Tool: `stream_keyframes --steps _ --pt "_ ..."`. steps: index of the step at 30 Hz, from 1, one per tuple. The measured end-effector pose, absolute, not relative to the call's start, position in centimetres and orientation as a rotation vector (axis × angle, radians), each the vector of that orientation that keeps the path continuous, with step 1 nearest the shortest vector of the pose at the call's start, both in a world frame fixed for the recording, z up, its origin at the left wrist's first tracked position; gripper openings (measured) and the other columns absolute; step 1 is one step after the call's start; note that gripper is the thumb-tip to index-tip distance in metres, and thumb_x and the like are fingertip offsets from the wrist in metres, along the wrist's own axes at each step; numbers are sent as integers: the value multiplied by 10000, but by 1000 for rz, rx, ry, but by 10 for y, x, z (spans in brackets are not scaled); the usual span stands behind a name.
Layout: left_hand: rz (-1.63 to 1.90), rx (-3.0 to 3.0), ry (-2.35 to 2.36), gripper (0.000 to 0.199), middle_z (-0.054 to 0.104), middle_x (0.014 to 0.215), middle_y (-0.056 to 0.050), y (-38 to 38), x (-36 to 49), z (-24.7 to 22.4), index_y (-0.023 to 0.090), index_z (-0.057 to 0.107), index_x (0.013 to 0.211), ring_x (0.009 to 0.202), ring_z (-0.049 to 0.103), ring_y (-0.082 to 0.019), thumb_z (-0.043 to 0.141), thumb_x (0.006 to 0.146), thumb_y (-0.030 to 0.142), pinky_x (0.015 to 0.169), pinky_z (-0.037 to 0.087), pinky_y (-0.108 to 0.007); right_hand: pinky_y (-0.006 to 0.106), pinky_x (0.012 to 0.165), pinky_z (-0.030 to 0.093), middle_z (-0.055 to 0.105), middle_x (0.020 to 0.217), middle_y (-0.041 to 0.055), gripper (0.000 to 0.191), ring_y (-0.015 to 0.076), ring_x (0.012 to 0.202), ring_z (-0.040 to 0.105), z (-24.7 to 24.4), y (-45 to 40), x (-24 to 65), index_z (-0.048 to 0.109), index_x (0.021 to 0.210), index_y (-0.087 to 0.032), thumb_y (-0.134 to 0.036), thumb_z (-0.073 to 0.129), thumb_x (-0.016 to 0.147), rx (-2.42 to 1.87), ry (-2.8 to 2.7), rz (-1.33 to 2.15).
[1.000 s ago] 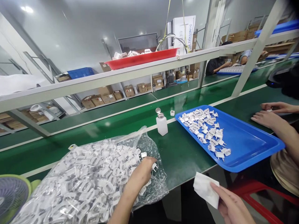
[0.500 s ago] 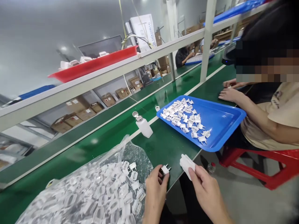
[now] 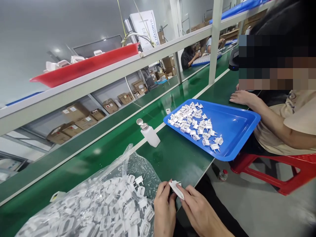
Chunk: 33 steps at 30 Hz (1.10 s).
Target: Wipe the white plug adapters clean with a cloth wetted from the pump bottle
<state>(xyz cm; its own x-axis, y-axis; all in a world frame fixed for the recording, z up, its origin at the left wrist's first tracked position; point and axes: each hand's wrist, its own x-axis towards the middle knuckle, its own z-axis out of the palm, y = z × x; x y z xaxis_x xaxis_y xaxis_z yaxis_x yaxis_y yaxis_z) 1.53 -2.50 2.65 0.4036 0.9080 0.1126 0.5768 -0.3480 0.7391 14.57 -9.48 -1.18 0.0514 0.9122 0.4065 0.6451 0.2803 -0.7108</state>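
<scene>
My left hand (image 3: 165, 205) is closed on a small white plug housing (image 3: 175, 182) near the table's front edge. Its metal pins point away to the right, and most of it is covered. Pinched in my right hand (image 3: 201, 210) is a folded white cloth (image 3: 177, 191), pressed against the plug housing; both hands touch or nearly touch there. Left of them lies a clear plastic bag (image 3: 140, 161) heaped with loose white plug housings (image 3: 111, 204). Beyond my hands, a blue tray (image 3: 237, 131) bears several more plug housings (image 3: 189, 120) on its left part.
A white pump bottle (image 3: 151, 135) with a raised metal lid stands between bag and tray. One plug housing (image 3: 168, 111) lies beside the tray. A co-worker's hand (image 3: 243, 97) rests at the right, near a red stool (image 3: 283, 171). A shelf rail (image 3: 118, 69) crosses above the table.
My right hand has moved left with the folded cloth and brought it against the plug housing in my left hand. The left hand stays nearly in place.
</scene>
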Motion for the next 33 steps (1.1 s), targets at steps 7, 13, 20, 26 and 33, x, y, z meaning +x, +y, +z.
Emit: stream_keyframes --steps 7,13,20,26,33 --pt "720 2058 1227 344 697 1014 -110 -20 10 18 162 739 1051 900 695 -229 481 846 67 830 575 -329 382 693 563 602 958 98 426 229 783 664 0 -72 155 527 1408 -127 -184 301 1051 -1586 -1694 538" --pt "825 2065 1266 451 719 1016 -111 -20 12 9 171 757 1043 893 719 -222 456 761 -9 736 593 -276 357 633 521 582 888 61 399 217 719 642 2 -66 156 574 1355 -169 -197 311 1057 -1608 -1734 518" --pt "767 2140 1329 388 709 962 -106 -23 12 14 160 758 950 883 715 -232 423 824 12 780 573 -324 336 613 490 584 858 74 522 223 733 573 -14 -96 154 332 1540 -124 -94 316 1020 -1383 -1888 290" --pt "623 2100 1340 326 679 924 -92 -16 12 21 138 771 1037 736 667 -209 525 828 91 726 552 -331 242 723 501 582 928 32 332 144 776 612 4 -120 175 615 1277 -241 -264 361 1064 -1463 -1490 670" --pt "511 1935 1399 590 661 960 -76 -18 12 44 146 653 1347 670 604 -178 674 757 160 647 525 -307 202 544 420 504 671 -32 406 127 596 537 -9 -132 184 618 780 -223 -555 498 981 -1706 -893 660"
